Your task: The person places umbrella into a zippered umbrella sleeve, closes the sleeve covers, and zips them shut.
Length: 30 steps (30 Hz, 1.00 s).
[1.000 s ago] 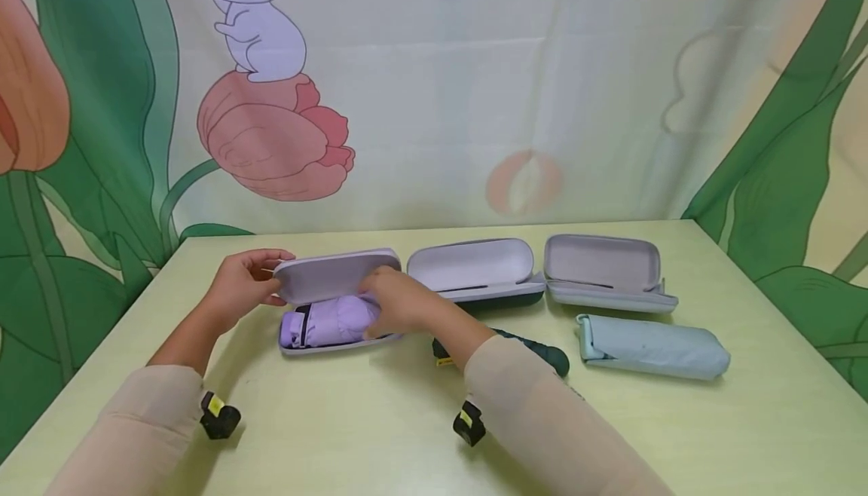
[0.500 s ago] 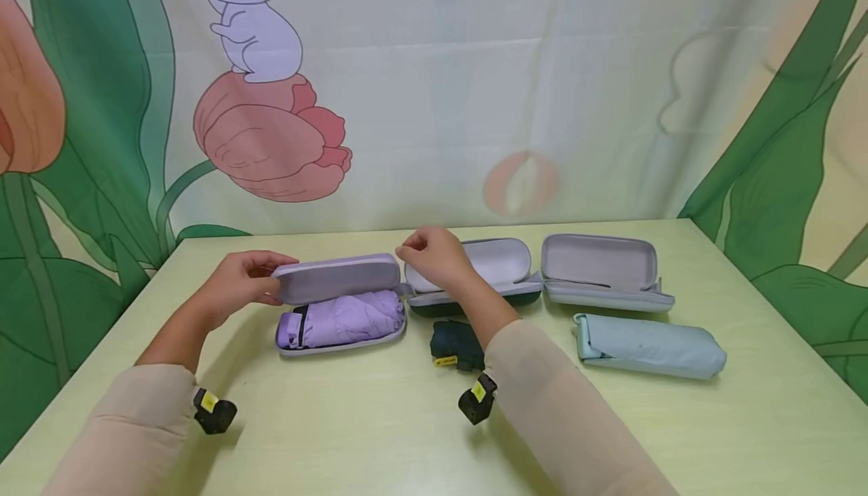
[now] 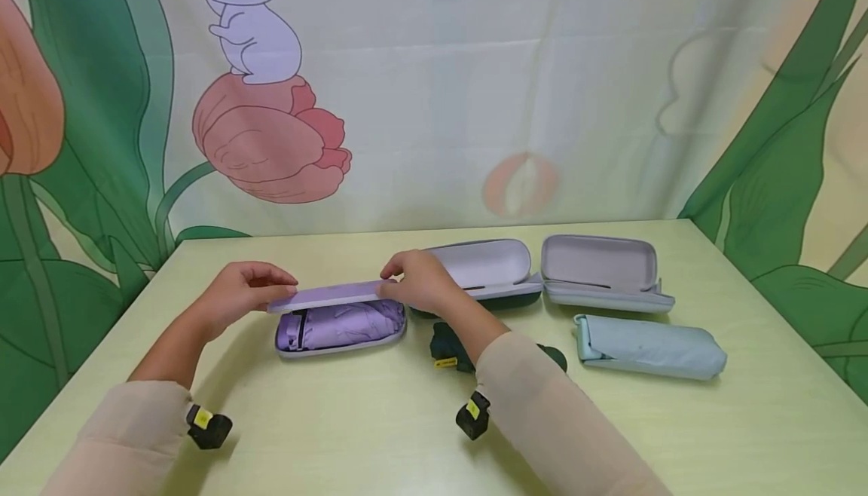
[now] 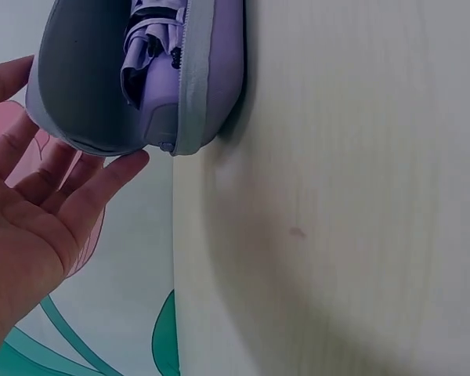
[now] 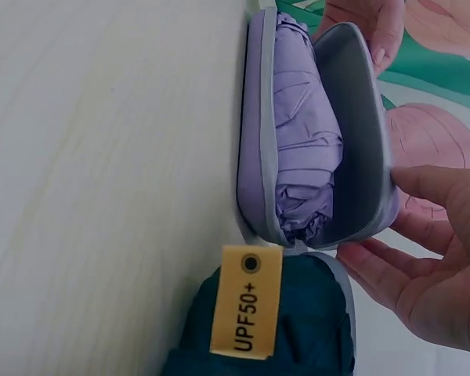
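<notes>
A purple folding umbrella lies inside a small purple zip case at the left of the table. The case lid is tilted partway down over it. My left hand holds the lid's left end, with the thumb at its edge in the left wrist view. My right hand pinches the lid's right end between thumb and fingers. The umbrella fabric looks gathered and wrinkled in the right wrist view.
An open dark green case and an open pale case stand to the right. Before them lie a dark green folding umbrella, partly behind my right arm, and a light blue folding umbrella. A printed curtain hangs behind.
My right hand has left the purple umbrella, lifted, then come onto the lid's right end. The lid has swung forward and down, with my left hand still on its left end.
</notes>
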### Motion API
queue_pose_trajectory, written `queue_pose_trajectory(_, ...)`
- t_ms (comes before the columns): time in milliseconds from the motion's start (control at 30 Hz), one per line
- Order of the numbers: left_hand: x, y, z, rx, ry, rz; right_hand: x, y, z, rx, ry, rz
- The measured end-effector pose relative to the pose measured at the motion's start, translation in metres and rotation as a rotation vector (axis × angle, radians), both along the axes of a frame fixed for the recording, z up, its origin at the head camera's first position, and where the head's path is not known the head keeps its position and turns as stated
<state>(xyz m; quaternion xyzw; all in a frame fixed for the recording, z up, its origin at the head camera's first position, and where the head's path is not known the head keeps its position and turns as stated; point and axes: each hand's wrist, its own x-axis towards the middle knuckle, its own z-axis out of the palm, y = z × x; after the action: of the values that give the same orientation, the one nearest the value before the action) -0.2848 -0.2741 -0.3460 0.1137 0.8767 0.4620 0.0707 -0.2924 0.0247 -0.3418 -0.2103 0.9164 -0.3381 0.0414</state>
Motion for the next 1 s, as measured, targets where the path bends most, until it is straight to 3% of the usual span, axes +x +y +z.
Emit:
queue_pose_trajectory(233, 0.007, 0.003, -0.006, -0.108, 0.073, -0.039, 0.009, -0.005, -0.003, 0.108, 0.055, 0.048)
queue_pose_trajectory(467, 0.010, 0.003, -0.011, -0.136, 0.111, -0.082, 0.018, -0.015, -0.004, 0.207, 0.090, 0.077)
queue_pose_trajectory(700, 0.010, 0.005, -0.012, -0.173, 0.102, -0.136, 0.023, -0.020, -0.004, 0.316, 0.151, 0.093)
queue_pose_trajectory(1000, 0.009, 0.009, -0.012, -0.249, 0.083, -0.159, 0.029, -0.024, -0.007, 0.377, 0.258, 0.093)
